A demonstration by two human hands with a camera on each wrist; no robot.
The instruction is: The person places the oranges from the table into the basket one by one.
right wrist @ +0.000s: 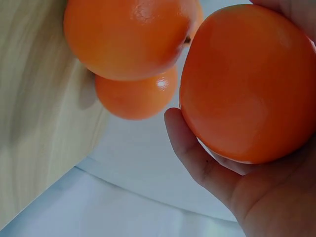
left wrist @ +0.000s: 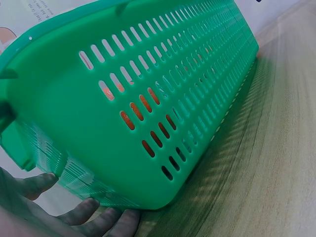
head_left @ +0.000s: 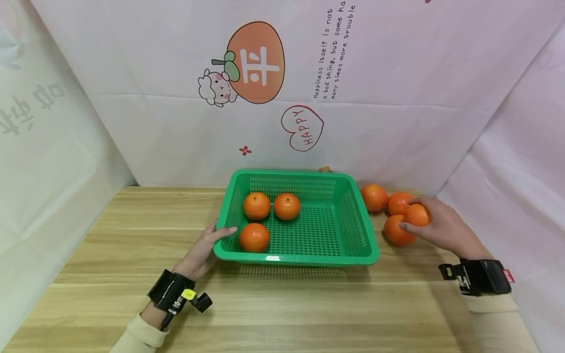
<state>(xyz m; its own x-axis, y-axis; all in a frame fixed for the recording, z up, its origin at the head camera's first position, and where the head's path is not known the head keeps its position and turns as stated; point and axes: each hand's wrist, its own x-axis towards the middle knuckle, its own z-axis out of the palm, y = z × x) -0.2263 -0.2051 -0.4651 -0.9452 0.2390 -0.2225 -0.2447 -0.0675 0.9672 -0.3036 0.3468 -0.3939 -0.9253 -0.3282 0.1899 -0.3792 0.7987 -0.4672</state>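
A green plastic basket (head_left: 309, 260) with slotted walls stands on the table, three oranges (head_left: 254, 238) lying in its left part. My left hand (head_left: 205, 250) grips the basket's left end, thumb over the rim and fingers along the outer wall, as the left wrist view shows from below. To the right of the basket, my right hand (head_left: 446, 223) holds an orange (right wrist: 247, 89) between thumb and fingers. Three more oranges sit close around it: one by the basket's right wall (head_left: 374, 197), one behind (head_left: 399, 202) and one in front (head_left: 398, 231).
The wooden table (head_left: 282, 309) runs up to a printed white cloth (head_left: 185, 142) hanging behind the basket. More pale cloth hangs along the left (head_left: 53, 147) and right sides (head_left: 521, 162), the right one close to my right hand.
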